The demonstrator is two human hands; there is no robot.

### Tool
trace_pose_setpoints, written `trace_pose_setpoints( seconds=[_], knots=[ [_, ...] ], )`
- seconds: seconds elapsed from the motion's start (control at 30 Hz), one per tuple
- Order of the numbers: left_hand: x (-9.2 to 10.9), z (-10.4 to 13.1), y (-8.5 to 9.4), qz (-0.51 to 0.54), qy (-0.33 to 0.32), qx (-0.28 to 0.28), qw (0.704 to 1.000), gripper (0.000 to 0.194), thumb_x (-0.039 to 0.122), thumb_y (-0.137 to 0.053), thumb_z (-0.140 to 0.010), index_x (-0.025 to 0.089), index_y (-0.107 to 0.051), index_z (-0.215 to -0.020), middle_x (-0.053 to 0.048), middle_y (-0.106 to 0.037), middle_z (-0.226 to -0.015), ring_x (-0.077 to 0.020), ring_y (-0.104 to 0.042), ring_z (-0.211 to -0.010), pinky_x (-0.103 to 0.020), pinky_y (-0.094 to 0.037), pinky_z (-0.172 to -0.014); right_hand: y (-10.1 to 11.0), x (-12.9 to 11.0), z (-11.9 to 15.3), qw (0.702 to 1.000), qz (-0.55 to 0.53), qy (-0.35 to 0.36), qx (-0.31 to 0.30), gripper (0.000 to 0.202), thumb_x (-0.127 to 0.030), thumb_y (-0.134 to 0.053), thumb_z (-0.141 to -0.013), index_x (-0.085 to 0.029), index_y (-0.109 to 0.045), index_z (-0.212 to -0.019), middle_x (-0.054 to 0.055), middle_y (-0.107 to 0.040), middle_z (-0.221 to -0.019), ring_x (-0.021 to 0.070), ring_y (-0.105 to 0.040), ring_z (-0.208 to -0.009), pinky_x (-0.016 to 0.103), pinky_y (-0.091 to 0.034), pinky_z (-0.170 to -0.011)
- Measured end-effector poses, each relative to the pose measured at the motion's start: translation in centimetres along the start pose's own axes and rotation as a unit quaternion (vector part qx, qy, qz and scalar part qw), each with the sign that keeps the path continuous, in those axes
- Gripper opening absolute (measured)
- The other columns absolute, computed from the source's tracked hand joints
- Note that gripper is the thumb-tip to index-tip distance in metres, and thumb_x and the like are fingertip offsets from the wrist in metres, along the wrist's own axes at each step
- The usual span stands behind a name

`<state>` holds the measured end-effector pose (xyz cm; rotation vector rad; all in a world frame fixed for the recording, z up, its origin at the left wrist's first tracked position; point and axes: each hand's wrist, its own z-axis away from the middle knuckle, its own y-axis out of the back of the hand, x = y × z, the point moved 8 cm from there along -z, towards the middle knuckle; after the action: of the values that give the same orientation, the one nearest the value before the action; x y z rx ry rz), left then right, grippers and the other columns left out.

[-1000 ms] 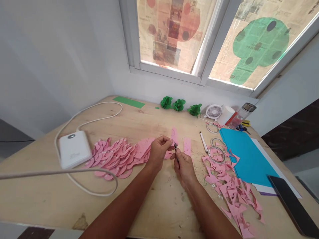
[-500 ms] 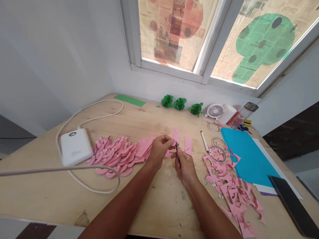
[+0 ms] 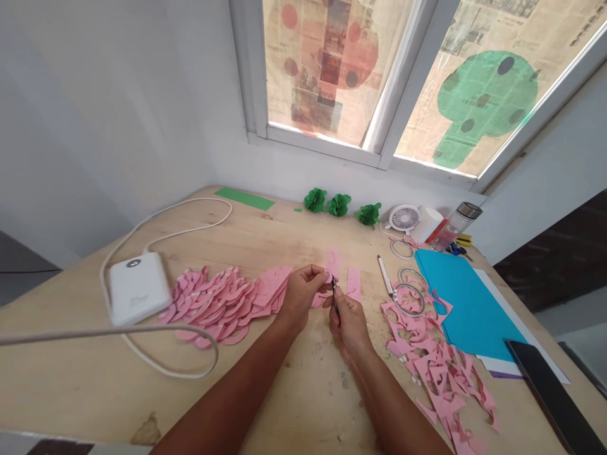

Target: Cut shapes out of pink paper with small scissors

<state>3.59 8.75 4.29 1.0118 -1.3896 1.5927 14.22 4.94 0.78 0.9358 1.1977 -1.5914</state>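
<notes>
My left hand [image 3: 302, 294] pinches a small piece of pink paper [image 3: 328, 276] between thumb and fingertips. My right hand [image 3: 349, 316] is closed around small dark scissors [image 3: 334, 292], mostly covered by the fingers, their tip at the paper's edge. Both hands are close together above the table. Beyond them lie pink paper strips, one of them [image 3: 353, 283] just right of the scissors. To the left of my left hand spreads a heap of cut pink paper shapes [image 3: 222, 300] with rounded edges.
Pink scraps [image 3: 441, 366] and tape rolls [image 3: 408, 299] lie right, with a white pen [image 3: 385, 276], blue sheets [image 3: 467, 303] and a black phone [image 3: 552, 392]. A cabled white power bank [image 3: 140, 289] sits left. Green paper flowers [image 3: 339, 205], a fan [image 3: 403, 218] and a bottle [image 3: 458, 226] line the back.
The camera view has tilted a little, so the scene sits slightly lower and further left. The pink piece in my left fingers shows more of its rounded face beside the scissors' tip.
</notes>
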Motion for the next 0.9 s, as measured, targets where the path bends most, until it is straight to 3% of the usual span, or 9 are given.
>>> trace_pose_setpoints(
  seconds=[0.9],
  knots=[
    [0.3,0.03,0.03,-0.024,-0.01,-0.003,1.0,0.013,0.025,-0.066,-0.057,0.014,-0.06,-0.058,-0.001,-0.06,-0.055,-0.0101,-0.053,-0.048,-0.023,-0.043,-0.051,-0.38,-0.06,0.28,1.0,-0.017,-0.012,-0.012,0.039,-0.053,-0.062,-0.067,-0.015,-0.057,-0.062,-0.01,-0.032,-0.035,0.0031,-0.017,-0.032,0.02,-0.008,-0.034]
  ],
)
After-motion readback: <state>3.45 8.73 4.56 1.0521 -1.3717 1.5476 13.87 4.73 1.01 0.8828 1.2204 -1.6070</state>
